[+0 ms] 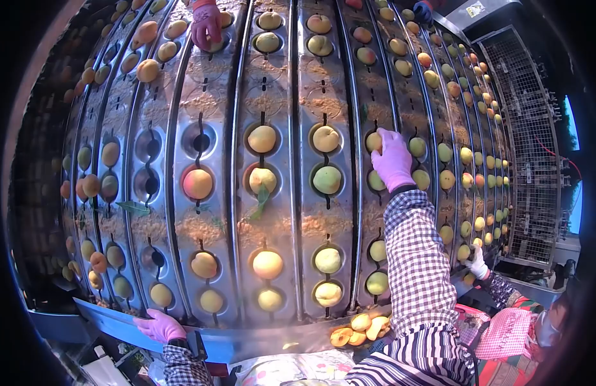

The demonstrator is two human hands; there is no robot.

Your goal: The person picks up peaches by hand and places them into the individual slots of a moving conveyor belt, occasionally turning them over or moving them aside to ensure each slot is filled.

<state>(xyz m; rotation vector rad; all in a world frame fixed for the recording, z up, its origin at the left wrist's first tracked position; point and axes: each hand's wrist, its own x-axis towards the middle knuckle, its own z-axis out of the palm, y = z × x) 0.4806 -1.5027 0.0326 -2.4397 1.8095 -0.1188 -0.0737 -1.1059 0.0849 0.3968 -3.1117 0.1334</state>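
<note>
My right hand, in a pink glove, reaches over the metal tray rows with its fingers on a yellow peach in a round cup. Another peach sits just below those fingers. At the lower left, my left hand, gloved in pink, rests at the blue metal edge with its fingers apart and nothing in them. Peaches lie in most cups, such as a red and yellow one. A green leaf lies over one peach.
A co-worker's pink glove touches the rows at the top; a dark glove is farther right. Another person's white glove is at the lower right. Cut peach pieces lie at the near edge. A wire grid stands right.
</note>
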